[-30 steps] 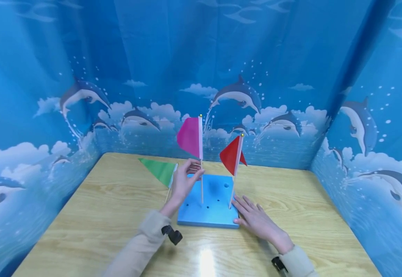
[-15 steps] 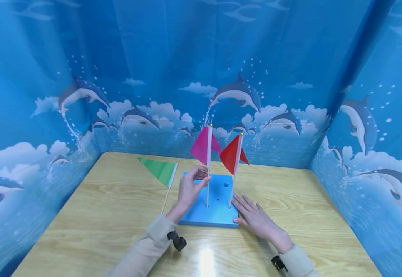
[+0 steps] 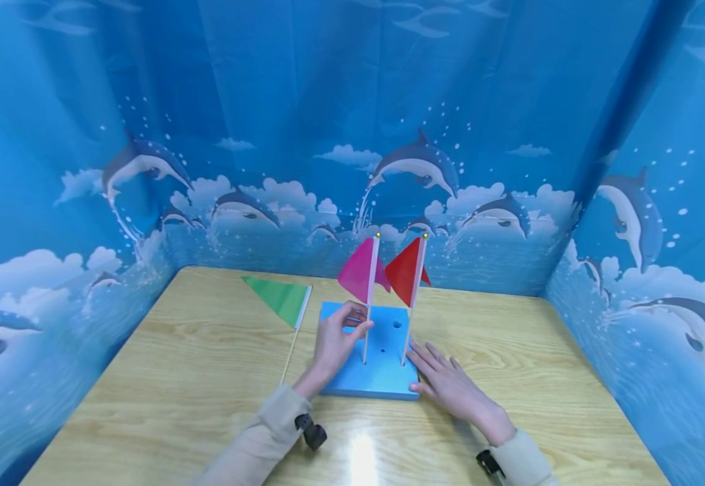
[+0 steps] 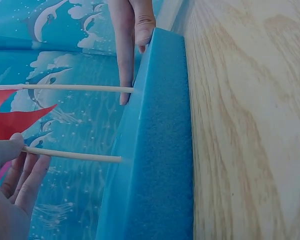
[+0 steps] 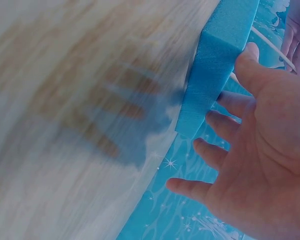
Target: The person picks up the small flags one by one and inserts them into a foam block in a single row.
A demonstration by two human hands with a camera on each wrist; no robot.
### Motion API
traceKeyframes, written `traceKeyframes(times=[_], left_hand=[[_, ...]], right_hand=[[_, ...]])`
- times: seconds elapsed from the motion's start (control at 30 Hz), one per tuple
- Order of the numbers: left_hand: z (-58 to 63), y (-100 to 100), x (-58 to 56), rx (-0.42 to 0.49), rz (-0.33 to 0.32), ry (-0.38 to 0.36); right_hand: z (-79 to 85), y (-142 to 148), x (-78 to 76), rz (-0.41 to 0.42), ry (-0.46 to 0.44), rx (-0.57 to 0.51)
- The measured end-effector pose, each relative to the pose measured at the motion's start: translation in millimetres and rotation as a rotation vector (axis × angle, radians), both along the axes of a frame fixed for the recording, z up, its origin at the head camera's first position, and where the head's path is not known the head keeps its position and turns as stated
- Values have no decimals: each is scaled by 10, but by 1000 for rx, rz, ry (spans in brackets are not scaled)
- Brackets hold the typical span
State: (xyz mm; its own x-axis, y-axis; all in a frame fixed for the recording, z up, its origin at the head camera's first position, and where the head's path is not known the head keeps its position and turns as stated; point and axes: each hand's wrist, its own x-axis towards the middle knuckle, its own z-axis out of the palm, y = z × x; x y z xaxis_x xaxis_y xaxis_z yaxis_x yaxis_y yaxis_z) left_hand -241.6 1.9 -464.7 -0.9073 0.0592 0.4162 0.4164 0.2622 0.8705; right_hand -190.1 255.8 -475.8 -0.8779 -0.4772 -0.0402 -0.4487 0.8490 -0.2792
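Observation:
My left hand (image 3: 335, 341) pinches the thin wooden stick of a pink flag (image 3: 360, 271) between thumb and fingers. The lower end of that stick stands in the top of a blue foam block (image 3: 369, 381). To its right a red flag (image 3: 407, 273) stands upright in the same block, its stick (image 4: 90, 88) set near the right edge. My right hand (image 3: 452, 391) lies with fingers spread against the block's right side; in the right wrist view its thumb touches the block's upper edge. Left of the block, a green flag (image 3: 279, 300) lies on the table.
The wooden table (image 3: 164, 378) carries the block and flags. A blue curtain (image 3: 352, 101) printed with dolphins surrounds its back and sides. Small holes and one larger hole (image 3: 397, 325) show in the block's top.
My left hand has moved right and then down with the pink flag, whose stick now stands lower in the block beside the red flag. My right hand has stayed at the block's side.

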Motion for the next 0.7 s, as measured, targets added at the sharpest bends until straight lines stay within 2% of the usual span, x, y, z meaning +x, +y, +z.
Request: traceKeyframes(times=[0.23,0.5,0.7], left_hand=[[3,9,-8,-49,25,-37],[18,16,-6,-53,28,-46],[18,-15,-8,-30,3,-47]], right_hand=[[5,2,2,6,10,0],[-1,5,1,6,8,2],[-13,8,-3,3,0,1]])
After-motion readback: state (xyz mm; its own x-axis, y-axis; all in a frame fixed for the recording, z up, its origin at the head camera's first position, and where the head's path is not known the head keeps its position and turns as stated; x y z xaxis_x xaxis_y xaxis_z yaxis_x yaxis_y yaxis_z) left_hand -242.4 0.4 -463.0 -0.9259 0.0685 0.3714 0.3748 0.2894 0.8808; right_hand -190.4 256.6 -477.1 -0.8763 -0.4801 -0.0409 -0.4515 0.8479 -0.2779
